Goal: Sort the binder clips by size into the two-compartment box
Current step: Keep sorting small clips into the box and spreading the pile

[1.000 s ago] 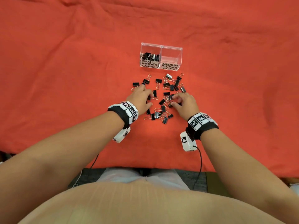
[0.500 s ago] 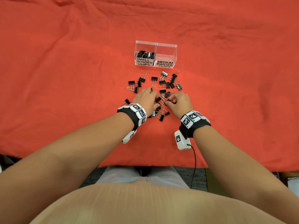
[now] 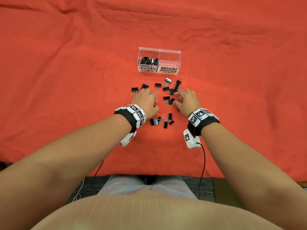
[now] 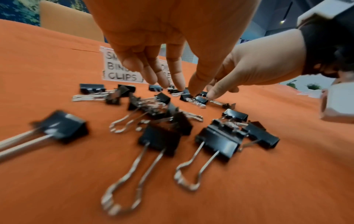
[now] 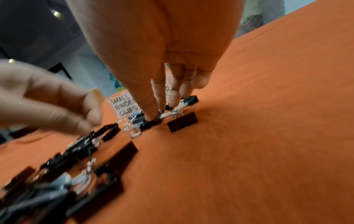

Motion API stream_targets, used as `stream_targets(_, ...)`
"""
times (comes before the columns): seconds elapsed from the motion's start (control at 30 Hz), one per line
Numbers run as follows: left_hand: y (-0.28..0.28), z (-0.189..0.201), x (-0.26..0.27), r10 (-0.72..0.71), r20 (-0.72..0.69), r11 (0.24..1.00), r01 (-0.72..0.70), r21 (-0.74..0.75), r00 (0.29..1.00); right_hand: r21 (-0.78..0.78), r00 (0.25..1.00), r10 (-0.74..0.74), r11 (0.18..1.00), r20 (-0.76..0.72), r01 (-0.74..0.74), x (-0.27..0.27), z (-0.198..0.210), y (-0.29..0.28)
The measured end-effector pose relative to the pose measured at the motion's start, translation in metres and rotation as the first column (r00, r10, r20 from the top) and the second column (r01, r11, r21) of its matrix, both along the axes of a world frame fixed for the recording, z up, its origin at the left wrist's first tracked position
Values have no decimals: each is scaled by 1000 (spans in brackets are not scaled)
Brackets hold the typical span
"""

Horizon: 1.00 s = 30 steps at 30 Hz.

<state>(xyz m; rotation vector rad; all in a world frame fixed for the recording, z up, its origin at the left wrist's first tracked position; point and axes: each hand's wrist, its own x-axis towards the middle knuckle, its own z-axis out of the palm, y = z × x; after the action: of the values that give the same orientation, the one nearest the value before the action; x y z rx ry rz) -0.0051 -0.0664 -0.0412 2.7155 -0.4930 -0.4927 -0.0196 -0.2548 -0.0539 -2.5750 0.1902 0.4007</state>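
Hands (image 3: 166, 102): two; box (image 3: 169, 52): one.

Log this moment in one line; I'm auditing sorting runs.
small compartment: clips | medium compartment: empty | left hand, right hand: over loose clips

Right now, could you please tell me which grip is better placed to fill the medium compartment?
Right, probably. The right grip sits on the side of the medium compartment, fingertips among clips below it; the left grip lies nearer the small compartment.

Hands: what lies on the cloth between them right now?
A few loose binder clips on the red cloth, between left hand and right hand, in the head view.
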Motion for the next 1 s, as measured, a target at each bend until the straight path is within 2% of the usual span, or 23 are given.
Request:
stream_targets(0.13, -34, -1, 3, -90, 54, 994, 93, -53, 994, -16, 999, 37, 999, 12, -37, -4, -9, 3)
stream_targets(0.27, -52, -11, 4, -181, 1, 983, 181, 10, 983, 129, 997, -81, 988, -5, 81, -12, -12, 1)
stream_targets(0.37, -52, -16, 3, -184, -5, 982, 184, 26, 983, 210, 978, -203, 955, -55, 210, -14, -8, -8)
stream_targets(0.47, -49, -18, 5, -148, -8, 989, 148, -3, 989, 325, 930, -357, 873, -80, 363, -11, -4, -27)
stream_targets(0.63, -43, -16, 9, -124, -75, 990, 118, -82, 989, 477, 873, -464, 739, -154, 476, -7, 0, -56)
stream_targets(0.73, -36, -13, 12, 0, -77, 985, -14, -174, 997, 538, 798, -533, 600, -282, 591, -3, -1, -56)
stream_targets(0.77, -33, -12, 13, 59, -83, 975, -76, -210, 995, 535, 793, -531, 595, -299, 600, -3, -1, -54)
stream_targets(0.8, -30, -11, 16, 121, -100, 959, -143, -246, 988, 503, 807, -511, 634, -296, 587, -4, -2, -51)
stream_targets(0.83, -27, -8, 19, 189, -128, 932, -219, -288, 974, 449, 837, -471, 707, -278, 547, -6, -2, -48)
stream_targets(0.93, -13, -2, 25, 335, -282, 832, -422, -359, 899, 213, 943, -268, 927, -198, 308, -15, -3, -33)
stream_targets(1.0, -5, -1, 25, 351, -356, 815, -470, -339, 866, 110, 975, -140, 981, -175, 161, -21, -4, -21)
